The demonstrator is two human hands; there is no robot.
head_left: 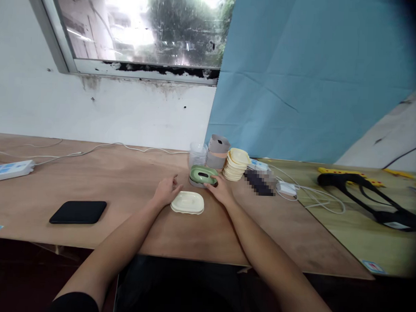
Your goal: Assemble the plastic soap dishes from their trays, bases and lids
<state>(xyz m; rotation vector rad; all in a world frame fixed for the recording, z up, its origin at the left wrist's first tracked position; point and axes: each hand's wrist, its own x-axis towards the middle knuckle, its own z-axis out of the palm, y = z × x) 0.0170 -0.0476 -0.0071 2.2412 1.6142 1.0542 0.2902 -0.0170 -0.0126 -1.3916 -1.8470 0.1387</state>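
A green oval lid [196,175] with a dark slot in its middle rests over a grey container [195,184]. My right hand [223,191] pinches the lid's right edge between thumb and fingers. To its left, my left hand [166,191] hovers or rests by the table with fingers apart and holds nothing. Just below and between the hands lies a shallow cream-coloured tray or lid [187,202]. Whether the green lid is seated on the grey container cannot be made out.
Behind the hands stand clear cups [197,154], grey containers [217,152] and a stack of cream pieces [235,165]. A black pouch [78,212] lies at left, near a power strip [11,169]. Cables, a charger [286,189] and a black strap [370,202] are at right.
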